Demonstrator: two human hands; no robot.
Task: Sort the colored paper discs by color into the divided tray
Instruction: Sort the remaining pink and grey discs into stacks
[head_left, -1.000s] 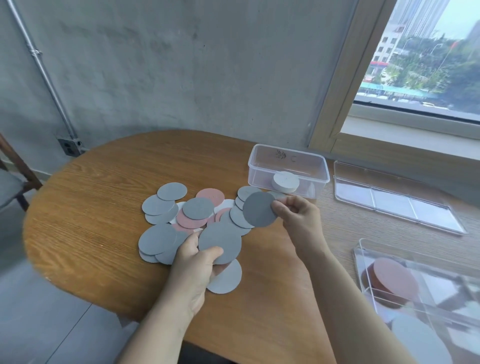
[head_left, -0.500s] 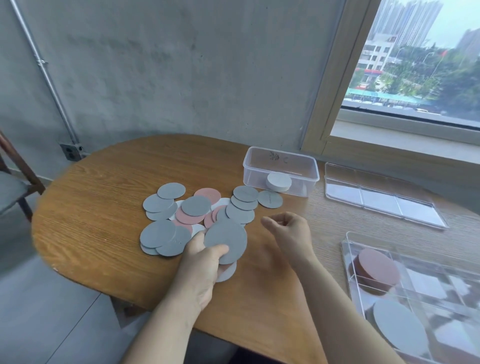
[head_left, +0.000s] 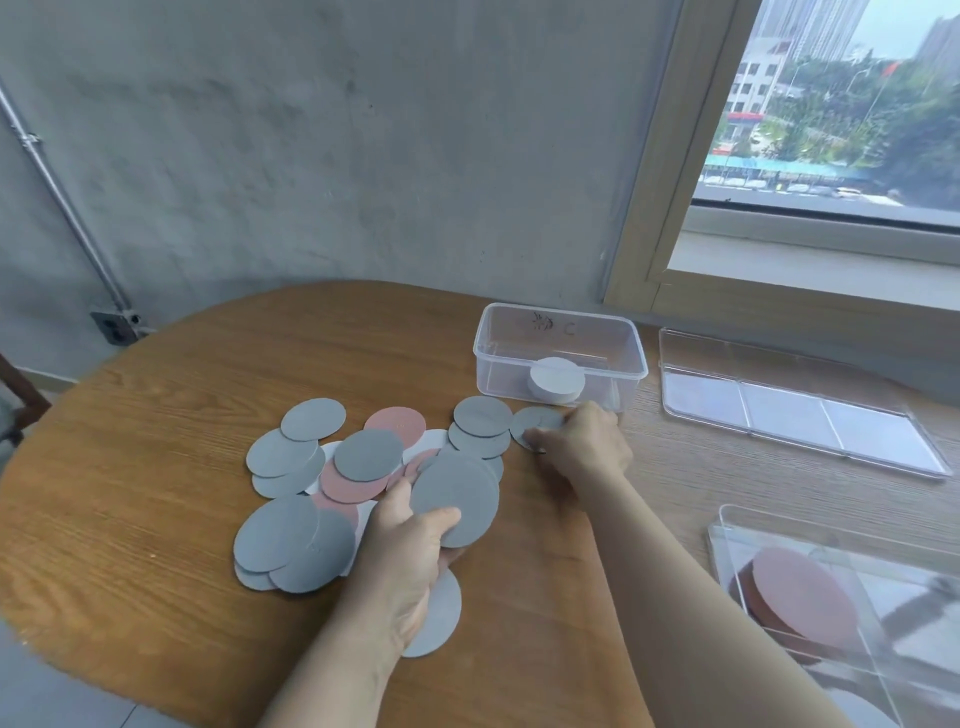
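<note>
A loose pile of grey, pink and white paper discs (head_left: 363, 462) lies on the round wooden table (head_left: 130, 467). My left hand (head_left: 410, 561) grips a stack of grey discs (head_left: 457, 499) just above the pile's near edge. Further back, my right hand (head_left: 582, 447) rests its fingers on a single grey disc (head_left: 532, 423) lying flat beside the clear box. The divided tray (head_left: 727, 530) sits at the lower right with a stack of pink discs (head_left: 800, 597) in one compartment.
A clear plastic box (head_left: 561, 317) behind the pile holds a stack of white discs (head_left: 556, 379). The tray's clear lid (head_left: 789, 410) lies at the right near the window. A grey wall rises behind the table.
The grey disc from my right hand went onto the stack in my left hand. My right hand then reached forward and came down on the single grey disc near the box.
</note>
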